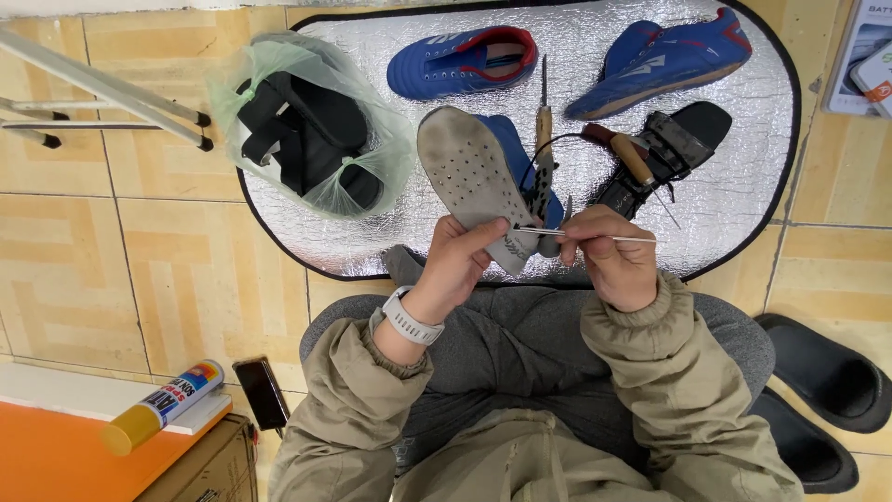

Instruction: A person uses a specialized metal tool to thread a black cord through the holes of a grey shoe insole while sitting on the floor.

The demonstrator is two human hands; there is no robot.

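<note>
While the left hand [457, 263] clasps the heel end of an upturned blue shoe [483, 181] with a grey sole, held above the lap, the right hand [615, 256] pinches a thin needle-like tool [595, 238] pointing at that heel. Beyond, on a silver foil mat [743, 186], lie two more blue shoes [463, 61] [662, 58], a black sandal [671, 153] and a wooden-handled awl [632, 158]. A knotted green plastic bag [372, 177] holds black sandals [302, 130].
</note>
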